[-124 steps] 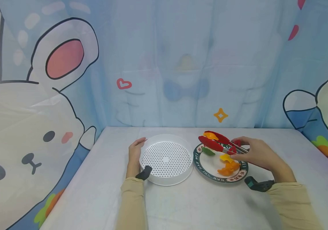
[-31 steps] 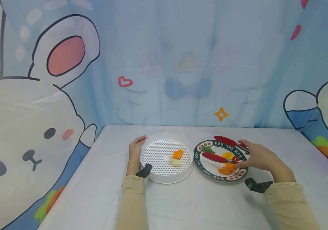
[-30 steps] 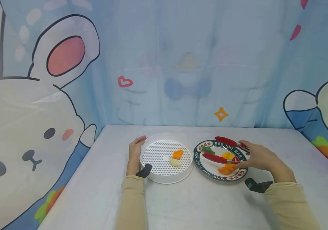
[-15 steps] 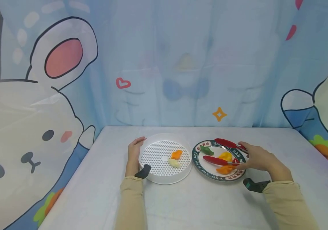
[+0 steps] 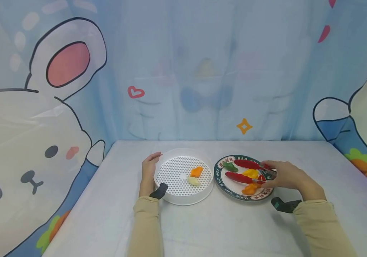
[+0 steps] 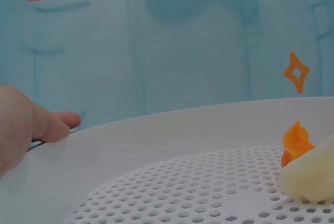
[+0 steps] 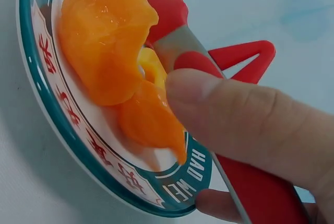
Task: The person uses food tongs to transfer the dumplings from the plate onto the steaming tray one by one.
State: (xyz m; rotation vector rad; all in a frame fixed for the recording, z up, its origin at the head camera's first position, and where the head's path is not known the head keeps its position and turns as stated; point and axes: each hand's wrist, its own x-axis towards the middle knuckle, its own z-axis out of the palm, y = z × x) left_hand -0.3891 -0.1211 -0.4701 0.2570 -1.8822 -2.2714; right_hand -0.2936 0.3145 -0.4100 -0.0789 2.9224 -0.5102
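My left hand (image 5: 149, 171) lies along the outer left wall of a round white steamer tray (image 5: 186, 200) with a perforated floor, fingertips at the rim. On that floor sit an orange dumpling-shaped piece (image 5: 197, 171) and a cream one (image 6: 310, 174). My right hand (image 5: 287, 176) grips red-tipped metal tongs (image 5: 246, 164) over a green-rimmed plate (image 5: 223, 187). The tongs' tips stand apart. A yellow piece (image 5: 251, 174) shows between their arms. Also on the plate are a green piece (image 5: 230, 166) and glossy orange dumpling-shaped pieces (image 7: 102, 41), close to the thumb in the right wrist view.
The tray and plate stand side by side on a white-covered table (image 5: 196, 232). A blue cartoon curtain (image 5: 173, 107) hangs behind its far edge. Dark wrist mounts (image 5: 285, 206) sit at both cuffs.
The orange piece seen in the tongs 4.1 seconds ago is gone from them; an orange and a cream piece now lie in the tray. Lately the tongs' far arm has lowered and the tips have drawn closer.
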